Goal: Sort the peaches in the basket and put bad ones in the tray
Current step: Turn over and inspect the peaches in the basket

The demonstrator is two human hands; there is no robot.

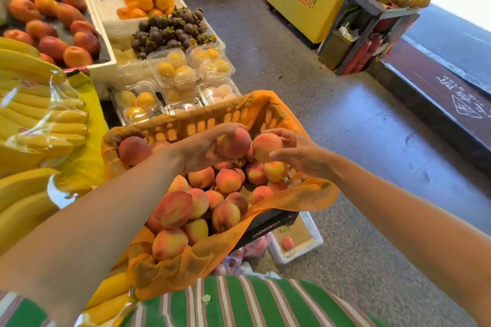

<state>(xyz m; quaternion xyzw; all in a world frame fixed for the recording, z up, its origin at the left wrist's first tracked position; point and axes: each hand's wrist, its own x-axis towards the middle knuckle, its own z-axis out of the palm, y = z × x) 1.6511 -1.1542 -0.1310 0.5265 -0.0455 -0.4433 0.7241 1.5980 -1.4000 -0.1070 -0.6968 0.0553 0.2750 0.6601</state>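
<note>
We grip a first peach (235,142) in our left hand (202,150) and a second peach (265,146) in our right hand (299,152), both over the basket's (202,120) far edge. The basket is heaped full. The tray (317,236) below its right corner holds a lone peach (287,243), so sorting seems barely started.

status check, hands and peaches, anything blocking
Left hand grips a peach, right hand grips a second peach, both over the basket. Tray low right, lone peach inside. Nothing seen blocking.
</note>
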